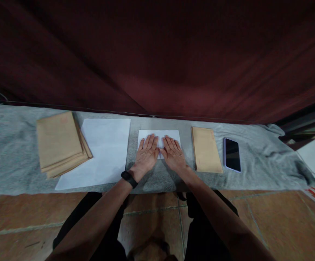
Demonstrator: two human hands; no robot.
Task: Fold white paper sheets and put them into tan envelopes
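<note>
A small white sheet of paper (159, 133), perhaps folded, lies on the grey cloth in front of me. Flat on its left half rests my left hand (146, 154), fingers stretched out and pointing away from me. My right hand (173, 153) presses flat on the right half in the same way, and the thumbs nearly meet in the middle. Most of the paper's lower part is hidden under both hands. To the right of my right hand sits a neat stack of brown envelopes (206, 150). Larger white sheets (105, 145) lie to the left of my left hand.
Several brown envelopes (59, 139) are piled at the far left, partly over the white sheets. A phone (232, 154) lies right of the envelope stack. The grey cloth (266, 156) covers the narrow bench, and a dark red curtain (157, 65) hangs behind it.
</note>
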